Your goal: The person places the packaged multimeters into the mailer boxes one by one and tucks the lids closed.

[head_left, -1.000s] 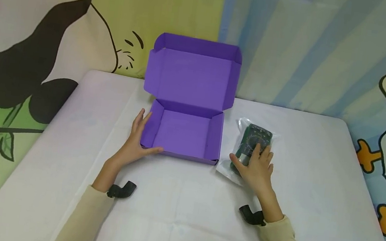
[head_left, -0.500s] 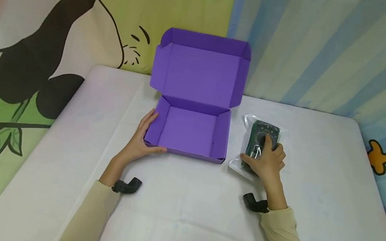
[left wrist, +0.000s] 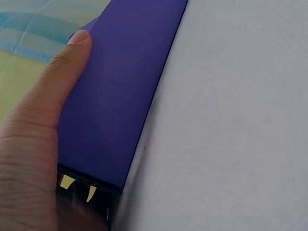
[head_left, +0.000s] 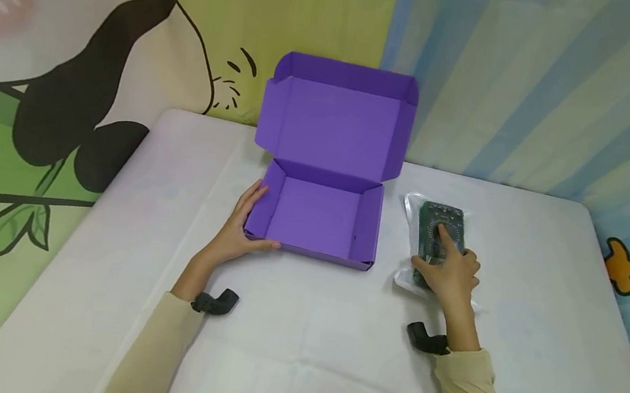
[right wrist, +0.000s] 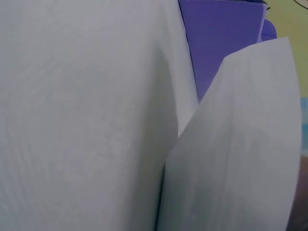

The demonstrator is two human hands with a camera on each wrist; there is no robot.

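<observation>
The right hand grips the bagged meter's near end, its long axis pointing away, just right of the box the left hand steadies with straight fingers.

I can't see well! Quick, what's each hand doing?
Left hand: open, fingers against the purple box.
Right hand: holding the bagged green meter.

Two long cream-beige sleeves, loose-fitting, reaching to the wrists. Hands bare: left hand, right hand. At each wrist a small black bent camera mount, strapped just past the cuff. No rings, no watch visible.
</observation>
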